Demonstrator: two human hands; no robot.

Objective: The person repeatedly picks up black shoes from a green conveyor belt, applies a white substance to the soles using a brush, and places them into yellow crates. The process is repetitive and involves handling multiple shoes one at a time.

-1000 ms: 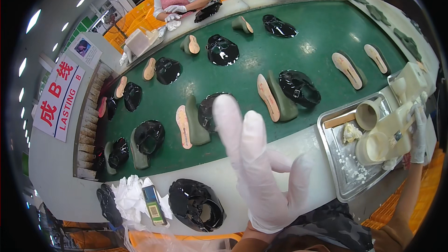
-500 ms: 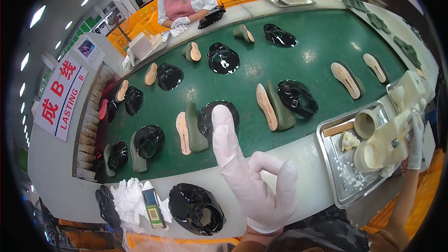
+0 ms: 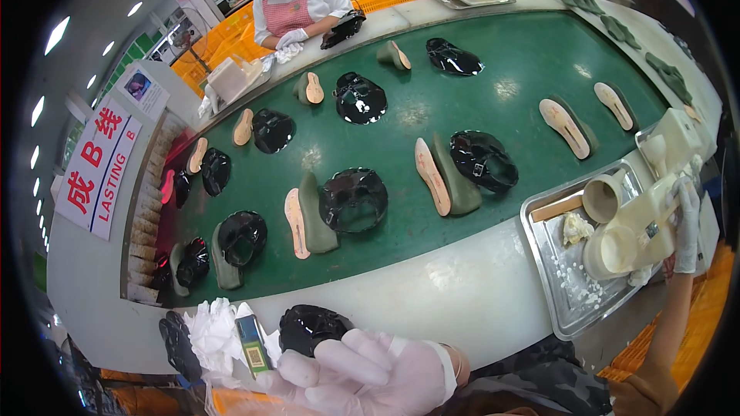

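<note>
My left hand (image 3: 362, 374), in a thin white glove, lies low at the bottom edge with its fingers spread and pointing left. It holds nothing. Its fingertips are just below a glossy black shoe upper (image 3: 312, 325) on the white ledge, next to a small green-labelled packet (image 3: 253, 343) and crumpled white gloves (image 3: 212, 327). My right hand (image 3: 684, 219), also gloved, grips the right end of a white plastic holder (image 3: 644, 223) with round cups, which stands on a metal tray (image 3: 574, 304) at the right.
A green conveyor belt (image 3: 509, 69) carries several black shoe uppers (image 3: 353, 199), tan insoles (image 3: 432, 177) and grey-green lasts. A person in a pink apron (image 3: 289, 11) works across it. Orange crates sit behind; a red and white sign (image 3: 96, 169) hangs left.
My left hand was raised over the belt with fingers up; it has dropped to the bottom edge and turned to point left. The view has shifted slightly. The right hand stays on the holder.
</note>
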